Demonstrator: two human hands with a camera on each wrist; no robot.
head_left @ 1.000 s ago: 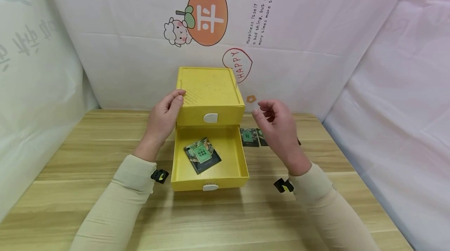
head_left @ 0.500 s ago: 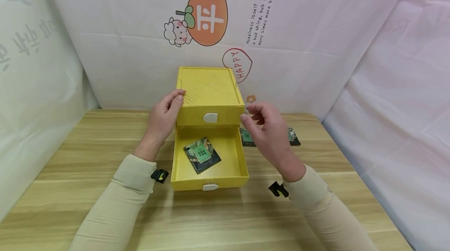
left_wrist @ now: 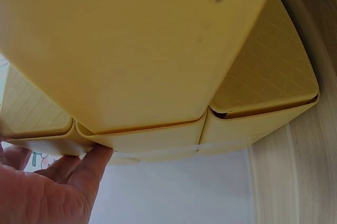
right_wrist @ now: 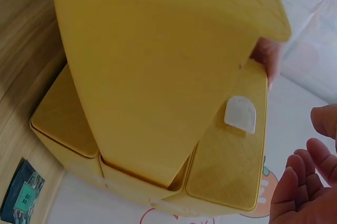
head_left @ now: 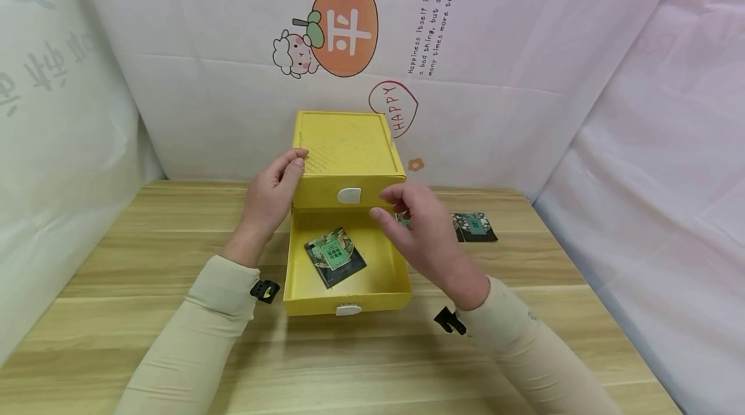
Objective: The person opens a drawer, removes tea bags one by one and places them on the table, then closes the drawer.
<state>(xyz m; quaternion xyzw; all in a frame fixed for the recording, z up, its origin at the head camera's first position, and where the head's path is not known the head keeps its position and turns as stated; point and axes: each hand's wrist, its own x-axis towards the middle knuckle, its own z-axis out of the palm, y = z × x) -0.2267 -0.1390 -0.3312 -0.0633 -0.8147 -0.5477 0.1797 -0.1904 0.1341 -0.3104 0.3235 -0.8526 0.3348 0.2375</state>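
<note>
Right hand (head_left: pixel 427 233) shifted left, now partly over open drawer (head_left: pixel 314 307); rightmost packet (head_left: pixel 477 226) uncovered.

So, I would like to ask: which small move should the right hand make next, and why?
Probably the right hand should lower to the packet in the open drawer and pinch its edge: the hand holds nothing, the packet lies uncovered within the pulled-out drawer, and the left hand rests against the yellow cabinet.
</note>
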